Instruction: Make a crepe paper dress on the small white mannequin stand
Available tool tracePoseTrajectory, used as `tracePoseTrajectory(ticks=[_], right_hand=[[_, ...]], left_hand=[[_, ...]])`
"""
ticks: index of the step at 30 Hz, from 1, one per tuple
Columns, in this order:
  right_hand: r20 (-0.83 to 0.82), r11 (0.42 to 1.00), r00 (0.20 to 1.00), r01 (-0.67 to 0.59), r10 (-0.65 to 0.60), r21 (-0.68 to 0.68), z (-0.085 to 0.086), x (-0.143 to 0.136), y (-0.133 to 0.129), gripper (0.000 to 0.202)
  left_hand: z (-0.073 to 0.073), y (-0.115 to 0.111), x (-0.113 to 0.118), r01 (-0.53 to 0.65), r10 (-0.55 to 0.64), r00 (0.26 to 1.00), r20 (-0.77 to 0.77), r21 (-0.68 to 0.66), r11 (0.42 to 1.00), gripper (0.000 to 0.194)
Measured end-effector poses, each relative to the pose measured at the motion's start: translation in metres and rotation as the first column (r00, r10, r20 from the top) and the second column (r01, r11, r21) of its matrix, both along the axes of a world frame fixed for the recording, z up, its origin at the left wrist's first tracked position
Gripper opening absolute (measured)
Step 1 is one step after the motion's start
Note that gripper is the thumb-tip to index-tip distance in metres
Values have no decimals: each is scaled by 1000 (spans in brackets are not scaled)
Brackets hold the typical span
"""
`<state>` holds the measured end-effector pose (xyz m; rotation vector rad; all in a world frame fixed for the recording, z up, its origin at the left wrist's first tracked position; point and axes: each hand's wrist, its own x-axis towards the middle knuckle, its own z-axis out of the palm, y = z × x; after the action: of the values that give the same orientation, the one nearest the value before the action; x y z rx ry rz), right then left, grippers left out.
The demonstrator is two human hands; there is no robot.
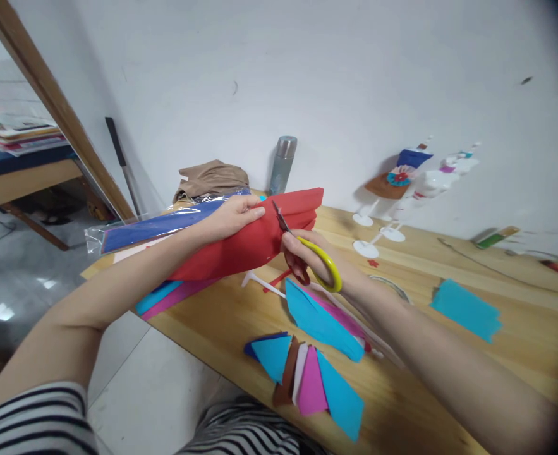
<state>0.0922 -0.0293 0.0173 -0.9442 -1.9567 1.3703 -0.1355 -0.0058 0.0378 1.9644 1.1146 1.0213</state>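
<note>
Red paper (254, 243) gripped by left hand (234, 215) | right hand (302, 253) clasps scissors (319, 259) | wooden table (449, 373) | white wall (354, 82)

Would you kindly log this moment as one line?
left hand: holds red paper | right hand: scissors cutting it | below: wooden table

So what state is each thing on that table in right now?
red paper: folded, held up off the table
scissors: blades partly open at the red paper's edge
left hand: gripping the red paper
right hand: fingers through the scissors' handles
metal flask: upright, capped
cut coloured pieces: lying flat, fanned out
wrapped blue sheets: lying in clear plastic
</note>
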Motion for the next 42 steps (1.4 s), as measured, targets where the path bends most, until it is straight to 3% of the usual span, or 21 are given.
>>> tracePoseTrajectory(ticks=[14, 21, 33, 39, 42], right_hand=[[-73, 998, 996, 59, -60, -13, -13, -6, 5, 57], [-30, 998, 999, 14, -16, -53, -2, -3, 2, 58], [-19, 999, 999, 28, -28, -33, -2, -5, 6, 58], [-15, 994, 995, 98, -99, -47, -1, -6, 7, 58], [-21, 994, 995, 93, -95, -65, 4, -3, 6, 61]], left_hand=[[1, -1, 2, 13, -11, 998, -60, 33, 999, 26], [2, -2, 3, -1, 2, 996, -95, 5, 1000, 27], [3, -4, -1, 121, -126, 980, -152, -39, 992, 28], [1, 6, -11, 86, -87, 972, -220, -15, 996, 30], [-2, 27, -24, -25, 49, 932, -360, 73, 997, 28]])
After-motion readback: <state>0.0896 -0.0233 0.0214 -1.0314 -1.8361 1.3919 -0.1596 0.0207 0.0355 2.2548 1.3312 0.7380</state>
